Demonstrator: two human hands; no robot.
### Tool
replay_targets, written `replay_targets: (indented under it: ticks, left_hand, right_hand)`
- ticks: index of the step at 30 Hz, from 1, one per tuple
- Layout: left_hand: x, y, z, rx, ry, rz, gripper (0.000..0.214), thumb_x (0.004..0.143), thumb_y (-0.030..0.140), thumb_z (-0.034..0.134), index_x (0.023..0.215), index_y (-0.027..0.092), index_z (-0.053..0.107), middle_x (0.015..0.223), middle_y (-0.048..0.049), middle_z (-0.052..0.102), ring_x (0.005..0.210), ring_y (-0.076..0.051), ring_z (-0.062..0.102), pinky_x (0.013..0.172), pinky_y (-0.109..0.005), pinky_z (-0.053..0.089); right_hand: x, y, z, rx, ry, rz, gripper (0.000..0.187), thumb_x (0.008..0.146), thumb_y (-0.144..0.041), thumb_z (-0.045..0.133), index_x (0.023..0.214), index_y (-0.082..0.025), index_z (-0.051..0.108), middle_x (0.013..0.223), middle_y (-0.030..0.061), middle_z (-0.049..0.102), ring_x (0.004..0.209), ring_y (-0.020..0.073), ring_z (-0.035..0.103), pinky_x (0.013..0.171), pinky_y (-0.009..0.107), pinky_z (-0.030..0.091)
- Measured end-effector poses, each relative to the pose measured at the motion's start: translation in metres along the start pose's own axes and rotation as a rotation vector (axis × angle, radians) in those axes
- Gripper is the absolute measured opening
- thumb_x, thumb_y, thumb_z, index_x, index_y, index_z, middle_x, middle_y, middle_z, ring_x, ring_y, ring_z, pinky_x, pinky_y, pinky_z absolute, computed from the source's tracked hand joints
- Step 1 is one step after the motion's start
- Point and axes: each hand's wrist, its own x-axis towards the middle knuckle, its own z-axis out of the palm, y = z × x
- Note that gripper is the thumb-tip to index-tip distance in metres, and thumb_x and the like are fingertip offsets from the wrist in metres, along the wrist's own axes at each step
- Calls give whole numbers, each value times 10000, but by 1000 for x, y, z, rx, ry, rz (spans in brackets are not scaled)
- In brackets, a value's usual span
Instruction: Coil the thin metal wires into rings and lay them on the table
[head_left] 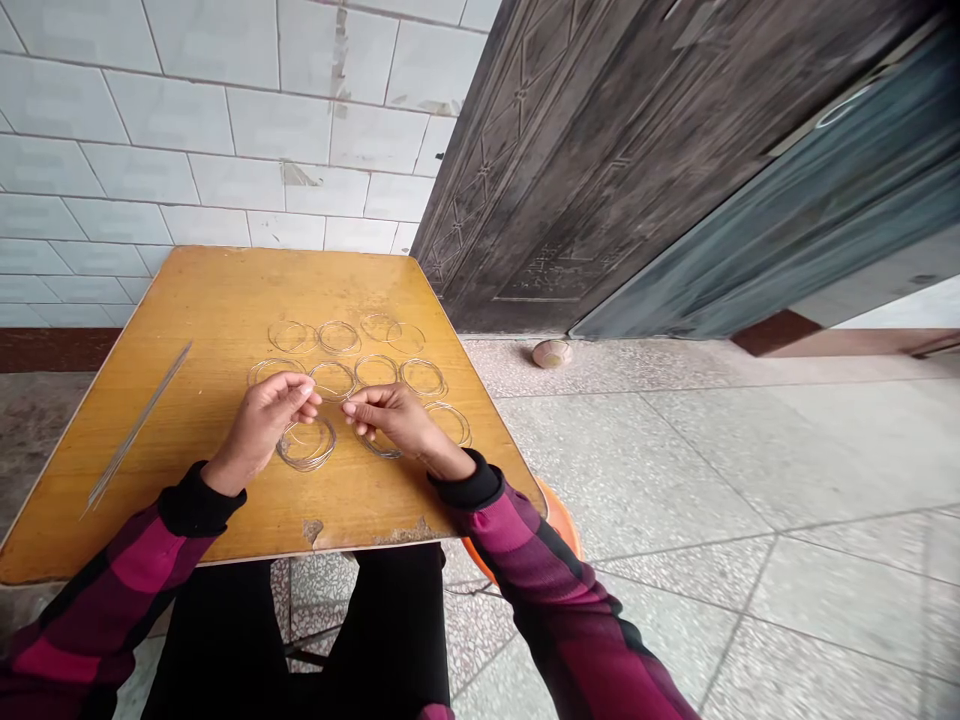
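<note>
Several coils of thin silvery wire point(337, 337) lie in rough rows on a yellow wooden tabletop point(217, 310). My left hand point(262, 420) hovers over a wire coil point(306, 445), with its fingers curled and pinched. My right hand point(397, 420) rests over another coil point(448, 424), and its fingertips nearly meet those of my left hand. Any thin wire between the fingers is too fine to make out. A bundle of long thin metal rods point(136, 430) lies on the table to the left of my hands.
The table's front edge has chipped veneer point(405, 533). An orange stool rim point(559, 515) shows beyond the right corner. White tiles point(225, 130) cover the wall behind, a dark metal door point(585, 160) stands at the right, and a small round stone point(552, 353) sits on the terrazzo floor.
</note>
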Motion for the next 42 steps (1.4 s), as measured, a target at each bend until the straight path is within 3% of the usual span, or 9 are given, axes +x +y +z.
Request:
replay_targets:
  ticks: [6,14,29,35,39,42]
  left_hand:
    - [1,-6,2,97,15,92,259,783,397,720,768,143,675,674,-19,660,538,-92,538,514,-226,426]
    - [-3,-9,4,178,-56,84,214,819,348,679,718,160,661,647,-14,636,502,-87,497,459,-217,380]
    - [-1,2,0,138,-298,3,330,771,481,720,703,162,671,599,-10,606,477,-78,416,428,-211,303]
    - [1,0,-3,279,-388,151,318,805,482,707,701,183,725,594,-8,576,526,-109,466,509,-248,388]
    - [3,-2,-4,332,-365,241,264,815,449,711,732,204,763,680,-38,637,646,-157,554,646,-299,471]
    - [1,1,-4,354,-285,265,228,805,428,735,866,213,778,905,-78,703,855,-211,625,823,-358,506]
  right_hand:
    - [-1,2,5,51,-12,12,366,661,-489,842,735,-149,727,588,-36,645,484,48,550,449,170,431]
    - [-2,6,13,178,-27,41,321,609,-368,907,800,-165,747,599,-35,684,496,52,598,454,157,466]
    - [-1,13,5,629,-478,315,318,655,-271,902,888,-110,758,730,5,769,569,47,708,520,78,562]
    - [-1,14,8,634,-483,401,286,683,-269,889,851,-85,749,695,21,762,535,54,698,503,86,561]
    - [-1,16,10,611,-461,411,266,682,-247,891,836,-84,748,726,34,767,569,60,704,539,107,574]
    - [0,19,11,633,-370,376,217,706,-220,873,833,-98,747,741,25,765,582,54,699,556,111,574]
